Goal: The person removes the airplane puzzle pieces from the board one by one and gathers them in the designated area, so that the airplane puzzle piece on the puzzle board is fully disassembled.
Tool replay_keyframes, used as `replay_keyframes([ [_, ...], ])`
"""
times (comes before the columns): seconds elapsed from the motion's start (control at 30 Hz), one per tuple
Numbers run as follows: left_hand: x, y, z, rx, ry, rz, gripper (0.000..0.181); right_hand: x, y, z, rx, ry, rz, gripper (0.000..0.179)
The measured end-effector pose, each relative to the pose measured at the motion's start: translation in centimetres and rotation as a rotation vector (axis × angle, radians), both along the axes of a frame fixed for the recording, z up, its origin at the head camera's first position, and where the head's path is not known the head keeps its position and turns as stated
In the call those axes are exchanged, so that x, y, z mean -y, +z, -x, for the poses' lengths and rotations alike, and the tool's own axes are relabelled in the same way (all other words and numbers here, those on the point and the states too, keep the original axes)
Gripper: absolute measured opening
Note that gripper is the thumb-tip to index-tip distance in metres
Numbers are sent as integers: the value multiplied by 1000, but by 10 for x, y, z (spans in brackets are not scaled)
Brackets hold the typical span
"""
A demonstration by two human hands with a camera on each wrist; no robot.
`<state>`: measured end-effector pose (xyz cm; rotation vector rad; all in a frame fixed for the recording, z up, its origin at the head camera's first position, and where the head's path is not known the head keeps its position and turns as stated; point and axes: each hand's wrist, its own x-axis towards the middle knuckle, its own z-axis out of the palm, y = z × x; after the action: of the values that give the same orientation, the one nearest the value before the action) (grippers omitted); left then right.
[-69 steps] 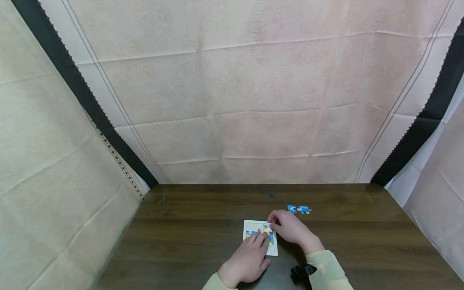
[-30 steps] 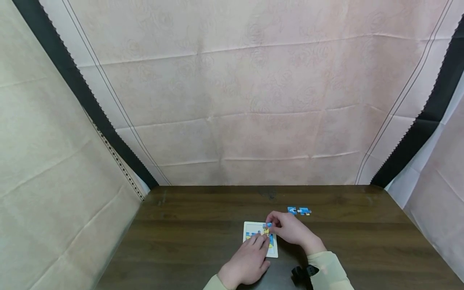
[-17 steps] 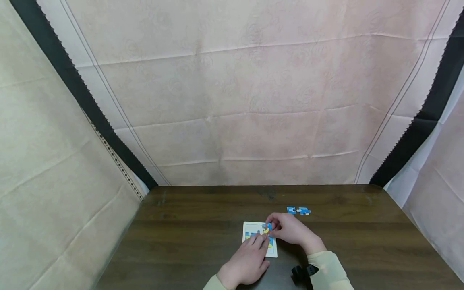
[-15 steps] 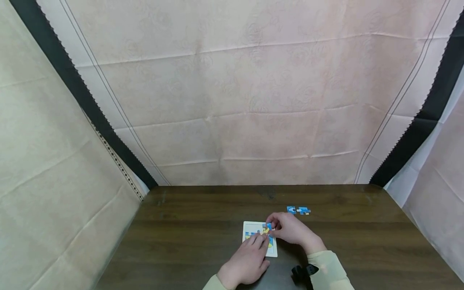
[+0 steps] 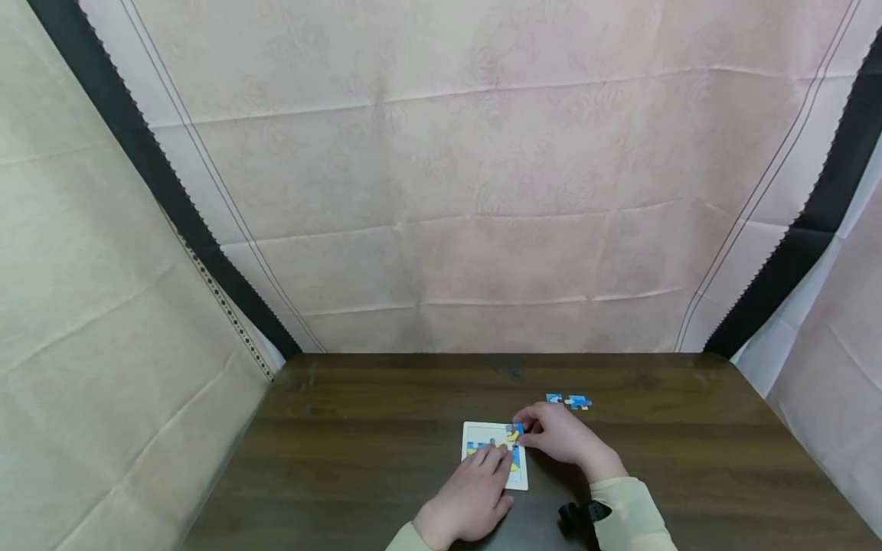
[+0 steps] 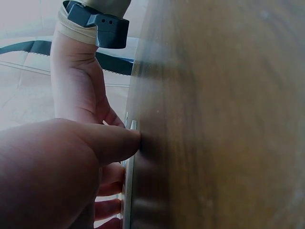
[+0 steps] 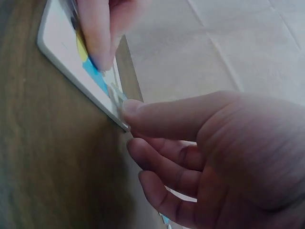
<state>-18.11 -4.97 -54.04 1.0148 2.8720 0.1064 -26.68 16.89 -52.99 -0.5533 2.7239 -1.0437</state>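
Observation:
A white-framed jigsaw puzzle board (image 5: pixel 477 426) lies on the brown table, with blue and yellow pieces in its lower part. My left hand (image 5: pixel 471 493) rests on the board with its fingers stretched over the pieces, hiding some of them. In the left wrist view the thumb (image 6: pixel 114 143) lies by the board's edge. My right hand (image 5: pixel 565 436) pinches a blue and yellow puzzle piece (image 5: pixel 514 431) between thumb and fingers at the board's upper right corner. In the right wrist view that piece (image 7: pixel 117 93) stands tilted at the frame, partly behind the thumb.
Two loose blue puzzle pieces, a left one (image 5: pixel 554 398) and a right one (image 5: pixel 579 402), lie on the table (image 5: pixel 372 444) behind the right hand. A pale cloth (image 5: pixel 482 229) hangs behind the table, and more cloth flanks both sides. A black wrist device (image 5: pixel 584 514) sits on the right sleeve.
My right hand has shifted slightly to the right with the puzzle piece, toward the board's upper right corner. Earlier the piece also turned within the fingers. The left hand stays in place.

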Motion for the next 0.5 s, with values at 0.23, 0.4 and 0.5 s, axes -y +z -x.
replay_keyframes([
  [0.23,1,0,-1,-20,1,-4,63,-4,2,0,-8,-22,-18,25],
  [0.4,1,-2,0,-21,-5,-9,62,-6,2,1,8,-26,-34,25],
  [0.5,0,-2,0,-21,-6,-2,62,-8,2,2,-6,-20,-52,24],
])
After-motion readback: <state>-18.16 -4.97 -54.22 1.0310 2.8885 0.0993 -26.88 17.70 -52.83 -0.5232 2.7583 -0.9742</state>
